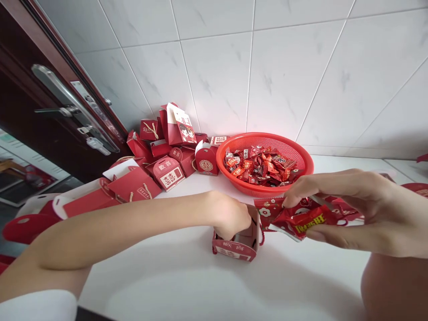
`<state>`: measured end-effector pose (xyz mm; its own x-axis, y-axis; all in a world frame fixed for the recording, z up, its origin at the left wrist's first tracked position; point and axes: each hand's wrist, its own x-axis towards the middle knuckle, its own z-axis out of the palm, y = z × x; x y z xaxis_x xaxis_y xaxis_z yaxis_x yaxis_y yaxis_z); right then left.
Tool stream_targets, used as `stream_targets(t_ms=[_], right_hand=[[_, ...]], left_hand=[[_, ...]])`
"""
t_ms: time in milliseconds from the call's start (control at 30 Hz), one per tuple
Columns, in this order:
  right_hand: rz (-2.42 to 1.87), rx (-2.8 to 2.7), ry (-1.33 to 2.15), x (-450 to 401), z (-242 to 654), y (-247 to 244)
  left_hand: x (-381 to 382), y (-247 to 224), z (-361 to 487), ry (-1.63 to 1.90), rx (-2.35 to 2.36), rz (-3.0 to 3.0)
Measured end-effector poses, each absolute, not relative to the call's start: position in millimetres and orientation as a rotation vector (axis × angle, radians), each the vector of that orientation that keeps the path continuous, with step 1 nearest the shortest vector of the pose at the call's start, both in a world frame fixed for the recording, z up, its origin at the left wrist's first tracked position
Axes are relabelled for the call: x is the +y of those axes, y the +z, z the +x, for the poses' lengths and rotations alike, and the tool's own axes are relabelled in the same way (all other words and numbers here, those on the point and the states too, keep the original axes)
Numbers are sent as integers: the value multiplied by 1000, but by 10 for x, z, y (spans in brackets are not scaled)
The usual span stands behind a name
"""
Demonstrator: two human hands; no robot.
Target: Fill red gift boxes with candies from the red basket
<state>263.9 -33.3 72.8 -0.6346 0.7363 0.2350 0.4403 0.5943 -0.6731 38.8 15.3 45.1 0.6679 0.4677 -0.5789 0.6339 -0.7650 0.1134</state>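
Observation:
My left hand (232,218) reaches down into a small open red gift box (234,250) on the white tabletop. Its fingers are hidden inside, so whether they grip anything does not show. To the right, my right hand (347,214) is closed on several wrapped candies (306,223) in shiny red wrappers, pinched between thumb and fingers above the table. One is a flat red packet (267,211) with white flowers, reaching towards the box. A red cord loops at the box's right side.
Behind the box stands a red plastic basket (264,191) holding red-wrapped candies (257,167). Red gift boxes (167,174) are piled at the left, near a dark door (20,89) with a metal handle. A tiled wall (217,80) bounds the table's back.

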Motion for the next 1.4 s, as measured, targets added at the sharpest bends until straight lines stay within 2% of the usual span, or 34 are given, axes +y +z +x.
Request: stream_targets(t_ms=[67,200,333,500,633,800,1100,1300,1400], right_hand=[[-912,-2292,819,-324,2637,745],[-862,-2237,941,-287,2586,795],[-808,-2119,1000,-227,2511,740],[-754,-2022,1024,-182,2492,666],[-792,-2132,941,-213,2525,725],[-601,-2624,1005,-307,2433,675],[-881,-3001,839,-505,2263,494],[-898,-3013,807,-509,2288,509],[-898,-3010,742,-532,2303,501]], left_hand=[[142,640,269,-844,787,2589],[159,893,-18,-318,761,2501],[147,780,-131,150,739,2116],[144,582,-128,458,717,1943],[127,690,-240,285,905,2335],[-23,787,-173,-102,859,2709],[-65,728,154,-468,916,2548],[-34,509,254,-373,893,2430],[-2,479,346,-445,928,2407]])
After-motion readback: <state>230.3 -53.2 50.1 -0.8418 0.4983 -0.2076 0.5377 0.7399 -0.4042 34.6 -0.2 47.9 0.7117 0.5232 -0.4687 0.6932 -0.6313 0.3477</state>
